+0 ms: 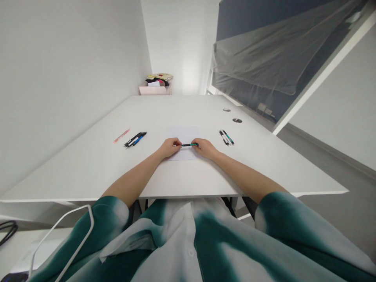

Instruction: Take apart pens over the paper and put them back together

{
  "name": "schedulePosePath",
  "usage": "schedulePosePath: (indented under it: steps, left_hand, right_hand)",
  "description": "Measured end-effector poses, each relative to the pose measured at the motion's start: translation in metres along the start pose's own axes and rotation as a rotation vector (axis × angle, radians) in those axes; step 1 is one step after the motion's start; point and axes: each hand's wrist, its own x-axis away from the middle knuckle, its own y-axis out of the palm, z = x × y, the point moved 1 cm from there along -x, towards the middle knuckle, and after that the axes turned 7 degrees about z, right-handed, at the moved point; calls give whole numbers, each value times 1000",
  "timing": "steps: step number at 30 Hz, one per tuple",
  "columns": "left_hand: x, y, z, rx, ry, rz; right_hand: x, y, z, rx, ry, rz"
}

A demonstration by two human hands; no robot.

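**A plain office room, with a long white desk running up to the far wall**

The white laminate desk (88,168) has two round metal cable grommets (237,120) set near its right edge — office furniture — and carries a sheet of white paper (183,135) and black-and-blue click pens (135,139). Smooth white walls (67,78) flank it, a pale pink box (152,90) stands past its far edge, and a dark panel under clear plastic sheeting (264,58) rises at right.
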Motion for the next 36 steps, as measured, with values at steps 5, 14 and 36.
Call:
schedulePosePath:
  steps: [5, 14, 36]
  left_hand:
    - [0, 1, 0, -9, 0, 12]
    - [0, 2, 2, -4, -11, 17]
    - [0, 1, 3, -18, 14, 32]
  right_hand:
    - [-1, -2, -2, 25, -15, -14]
    - [0, -2, -7, 146, -12, -108]
    - [1, -3, -7, 113, -76, -28]
